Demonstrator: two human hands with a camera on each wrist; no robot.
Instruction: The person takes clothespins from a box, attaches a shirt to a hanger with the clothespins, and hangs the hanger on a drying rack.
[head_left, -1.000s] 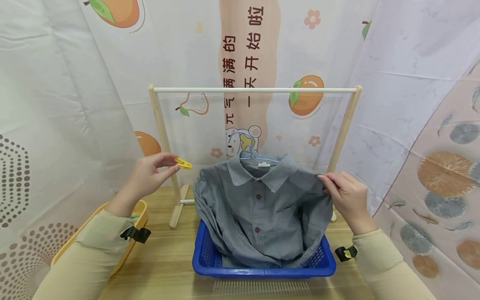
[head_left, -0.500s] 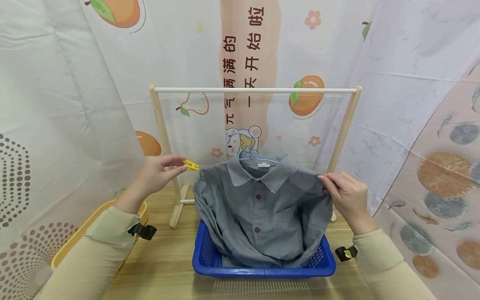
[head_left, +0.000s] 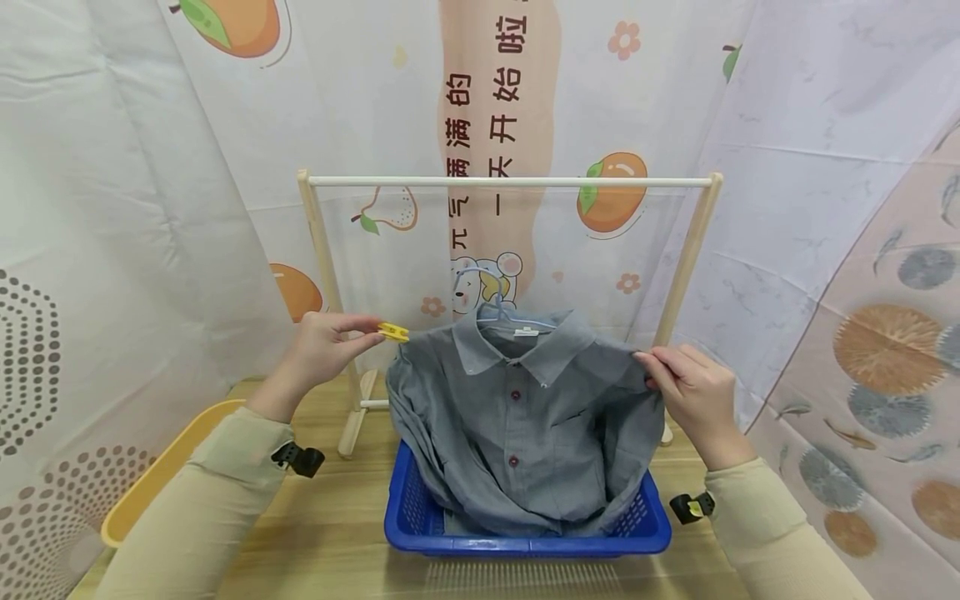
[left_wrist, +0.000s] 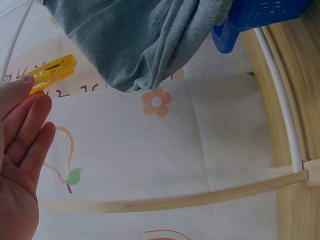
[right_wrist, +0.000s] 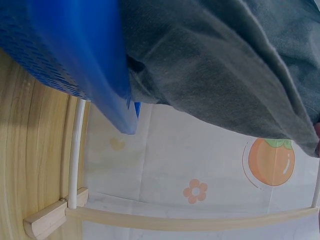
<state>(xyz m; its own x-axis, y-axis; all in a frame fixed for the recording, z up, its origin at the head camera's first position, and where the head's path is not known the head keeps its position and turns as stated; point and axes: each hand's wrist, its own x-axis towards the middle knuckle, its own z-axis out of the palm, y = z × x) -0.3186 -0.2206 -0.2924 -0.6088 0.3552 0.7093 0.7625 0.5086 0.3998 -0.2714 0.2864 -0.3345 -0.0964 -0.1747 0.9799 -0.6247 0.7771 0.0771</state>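
My left hand (head_left: 326, 354) pinches a yellow clothespin (head_left: 393, 332) beside the shoulder at the left of a grey button-up shirt (head_left: 551, 425). In the left wrist view a gap shows between the clothespin (left_wrist: 55, 72) and the cloth. At the opposite shoulder, my right hand (head_left: 693, 396) pinches the shirt between thumb and fingers; only a sliver of that hand enters the right wrist view. A light blue hanger (head_left: 501, 287) sits inside the collar, its hook rising above it. The shirt's lower part lies bunched in a blue basket (head_left: 528, 546).
Behind the basket stands a wooden rack with a white top bar (head_left: 510, 182) and wooden posts (head_left: 686, 262). A yellow container (head_left: 172, 467) is at the left, partly hidden by my left sleeve. Everything rests on a wooden table (head_left: 330, 533), with printed curtains around.
My left hand has carried the clothespin rightward and slightly down, up to the shirt's shoulder. The right hand keeps its hold in the same place.
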